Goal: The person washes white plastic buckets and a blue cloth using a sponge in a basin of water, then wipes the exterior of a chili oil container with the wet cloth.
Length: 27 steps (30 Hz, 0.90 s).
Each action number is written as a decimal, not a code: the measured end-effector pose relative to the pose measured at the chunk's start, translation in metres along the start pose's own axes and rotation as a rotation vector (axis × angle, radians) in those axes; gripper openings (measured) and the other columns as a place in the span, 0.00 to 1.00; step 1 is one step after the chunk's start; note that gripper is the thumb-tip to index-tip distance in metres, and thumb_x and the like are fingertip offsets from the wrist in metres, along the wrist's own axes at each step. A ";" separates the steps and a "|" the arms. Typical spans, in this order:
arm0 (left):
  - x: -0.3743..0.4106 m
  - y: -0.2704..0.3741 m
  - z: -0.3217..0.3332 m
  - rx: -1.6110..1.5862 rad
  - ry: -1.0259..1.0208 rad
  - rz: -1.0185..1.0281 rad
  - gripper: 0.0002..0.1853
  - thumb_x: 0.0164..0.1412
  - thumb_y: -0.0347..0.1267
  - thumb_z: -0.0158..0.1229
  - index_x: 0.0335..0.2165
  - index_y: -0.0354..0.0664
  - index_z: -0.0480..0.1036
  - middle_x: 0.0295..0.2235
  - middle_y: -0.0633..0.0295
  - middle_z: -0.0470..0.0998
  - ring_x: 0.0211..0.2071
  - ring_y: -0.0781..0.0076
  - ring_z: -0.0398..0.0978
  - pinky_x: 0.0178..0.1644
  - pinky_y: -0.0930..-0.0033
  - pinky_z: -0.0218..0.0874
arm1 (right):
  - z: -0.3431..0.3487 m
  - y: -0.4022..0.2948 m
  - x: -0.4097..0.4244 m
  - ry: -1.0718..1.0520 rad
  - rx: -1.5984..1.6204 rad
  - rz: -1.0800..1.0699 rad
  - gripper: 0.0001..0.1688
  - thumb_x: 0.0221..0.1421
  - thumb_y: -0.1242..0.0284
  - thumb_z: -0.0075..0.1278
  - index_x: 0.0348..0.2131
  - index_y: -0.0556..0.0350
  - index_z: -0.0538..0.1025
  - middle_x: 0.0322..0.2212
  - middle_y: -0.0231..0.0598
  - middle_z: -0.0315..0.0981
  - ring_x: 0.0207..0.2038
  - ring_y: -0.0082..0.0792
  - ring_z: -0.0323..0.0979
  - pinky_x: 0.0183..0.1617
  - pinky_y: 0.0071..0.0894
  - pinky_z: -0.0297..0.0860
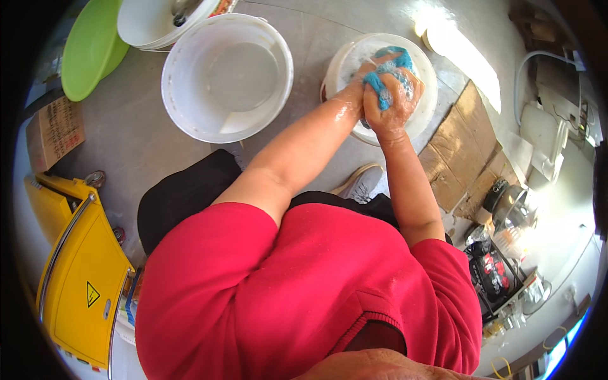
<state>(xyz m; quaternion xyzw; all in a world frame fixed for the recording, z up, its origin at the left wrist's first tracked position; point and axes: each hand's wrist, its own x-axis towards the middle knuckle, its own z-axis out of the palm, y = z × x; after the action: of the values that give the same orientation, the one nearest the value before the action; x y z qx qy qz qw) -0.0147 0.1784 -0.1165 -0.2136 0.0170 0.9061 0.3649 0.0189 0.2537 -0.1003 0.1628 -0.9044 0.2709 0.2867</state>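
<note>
Both of my hands are together over a white plastic bucket (425, 118) that holds foamy water. My right hand (395, 105), wet and sudsy, is closed around a blue cloth (375, 88). Partly behind it, my left hand (369, 68) is bent in against the same cloth, with a fold of blue at its fingers. Foam clings to the knuckles of my right hand. A small dark thing shows below my hands at the bucket's near side; what it is, I cannot tell.
To the left stands a large white tub (167, 102) with a little liquid. Beyond it are another white bucket (135, 28) and a green basin (88, 57). Flattened cardboard (456, 142) lies at right, near pots (513, 206). A yellow cart (80, 285) stands at lower left.
</note>
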 end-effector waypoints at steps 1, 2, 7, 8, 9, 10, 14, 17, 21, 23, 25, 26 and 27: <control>-0.003 0.001 0.005 0.009 0.043 0.027 0.14 0.60 0.42 0.50 0.33 0.42 0.70 0.30 0.64 0.72 0.30 0.75 0.70 0.36 0.75 0.64 | 0.002 0.002 0.000 0.018 0.015 0.008 0.13 0.35 0.75 0.58 0.28 0.53 0.76 0.32 0.50 0.72 0.38 0.49 0.68 0.45 0.43 0.62; -0.005 0.001 0.012 0.027 0.084 0.072 0.13 0.60 0.40 0.50 0.32 0.42 0.70 0.30 0.64 0.72 0.30 0.75 0.70 0.35 0.75 0.64 | 0.003 0.005 -0.001 0.036 0.030 0.015 0.11 0.36 0.75 0.57 0.27 0.53 0.75 0.31 0.50 0.72 0.35 0.48 0.69 0.43 0.42 0.63; 0.020 0.001 -0.018 0.516 0.185 0.333 0.09 0.58 0.34 0.51 0.31 0.39 0.72 0.29 0.65 0.72 0.30 0.78 0.70 0.33 0.75 0.62 | 0.005 0.013 0.002 0.000 0.004 0.181 0.04 0.43 0.76 0.52 0.25 0.56 0.73 0.24 0.45 0.70 0.27 0.48 0.69 0.32 0.39 0.66; 0.018 0.001 -0.016 0.615 0.251 0.345 0.09 0.57 0.34 0.52 0.31 0.38 0.72 0.29 0.65 0.73 0.30 0.78 0.69 0.33 0.74 0.62 | 0.005 0.014 0.001 -0.050 -0.050 0.222 0.04 0.43 0.77 0.52 0.25 0.56 0.73 0.24 0.45 0.70 0.28 0.49 0.69 0.31 0.40 0.66; 0.016 0.001 -0.016 0.713 0.320 0.357 0.09 0.56 0.33 0.53 0.30 0.37 0.73 0.29 0.64 0.73 0.30 0.78 0.69 0.32 0.74 0.62 | 0.004 0.016 0.001 -0.101 -0.101 0.263 0.04 0.42 0.78 0.51 0.25 0.56 0.73 0.25 0.46 0.70 0.28 0.49 0.69 0.31 0.41 0.65; 0.019 -0.002 -0.025 0.836 0.126 0.545 0.11 0.52 0.34 0.55 0.29 0.35 0.73 0.28 0.63 0.73 0.28 0.77 0.69 0.31 0.72 0.61 | 0.005 0.030 0.000 -0.200 -0.211 0.228 0.08 0.47 0.72 0.48 0.28 0.58 0.75 0.28 0.50 0.72 0.31 0.54 0.70 0.36 0.44 0.66; 0.024 -0.011 -0.019 0.705 0.647 0.480 0.17 0.48 0.36 0.61 0.32 0.33 0.72 0.27 0.60 0.73 0.26 0.75 0.68 0.30 0.70 0.62 | 0.027 0.064 0.014 -0.136 0.148 1.098 0.25 0.53 0.55 0.43 0.40 0.54 0.76 0.40 0.54 0.72 0.42 0.60 0.66 0.50 0.44 0.60; 0.027 -0.010 -0.027 0.693 0.681 0.738 0.19 0.48 0.36 0.62 0.35 0.32 0.72 0.28 0.60 0.73 0.27 0.75 0.68 0.32 0.71 0.62 | 0.047 0.088 -0.006 -0.324 -0.184 0.961 0.25 0.54 0.54 0.42 0.42 0.51 0.75 0.41 0.53 0.72 0.47 0.55 0.65 0.53 0.42 0.60; 0.028 -0.002 -0.031 0.822 0.909 0.537 0.30 0.47 0.33 0.58 0.51 0.37 0.65 0.44 0.52 0.71 0.44 0.62 0.70 0.48 0.65 0.60 | 0.058 0.062 -0.043 -0.957 -0.345 0.555 0.35 0.51 0.56 0.47 0.56 0.44 0.61 0.58 0.45 0.52 0.58 0.48 0.54 0.57 0.50 0.57; 0.023 0.001 -0.030 0.824 0.870 0.500 0.34 0.46 0.31 0.56 0.54 0.39 0.61 0.49 0.48 0.68 0.51 0.58 0.66 0.53 0.64 0.56 | 0.052 0.063 -0.037 -1.031 -0.162 0.571 0.31 0.47 0.60 0.51 0.52 0.49 0.68 0.53 0.49 0.60 0.55 0.48 0.59 0.57 0.44 0.59; 0.026 0.001 -0.030 0.801 0.895 0.434 0.33 0.46 0.30 0.55 0.54 0.40 0.61 0.51 0.52 0.67 0.51 0.59 0.66 0.54 0.65 0.56 | 0.077 0.119 -0.052 -1.073 -0.174 0.858 0.21 0.43 0.69 0.53 0.40 0.54 0.76 0.44 0.53 0.69 0.49 0.51 0.66 0.51 0.38 0.64; 0.027 -0.001 -0.029 0.775 0.894 0.433 0.32 0.48 0.32 0.55 0.54 0.40 0.61 0.50 0.53 0.67 0.50 0.60 0.66 0.53 0.64 0.56 | 0.081 0.140 -0.060 -0.915 -0.187 0.983 0.18 0.42 0.71 0.53 0.37 0.56 0.77 0.42 0.53 0.70 0.47 0.50 0.68 0.49 0.37 0.65; 0.029 -0.004 -0.029 0.750 0.894 0.430 0.31 0.50 0.34 0.54 0.54 0.40 0.61 0.50 0.54 0.68 0.50 0.60 0.66 0.52 0.64 0.57 | 0.080 0.156 -0.073 -0.753 -0.199 1.103 0.15 0.41 0.73 0.53 0.34 0.57 0.78 0.39 0.53 0.72 0.45 0.50 0.70 0.47 0.36 0.67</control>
<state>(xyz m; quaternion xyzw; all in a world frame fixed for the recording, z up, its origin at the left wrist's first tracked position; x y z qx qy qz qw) -0.0197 0.1944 -0.1542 -0.4216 0.5278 0.7145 0.1820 -0.0289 0.3422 -0.2611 -0.2664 -0.9140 0.2179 -0.2148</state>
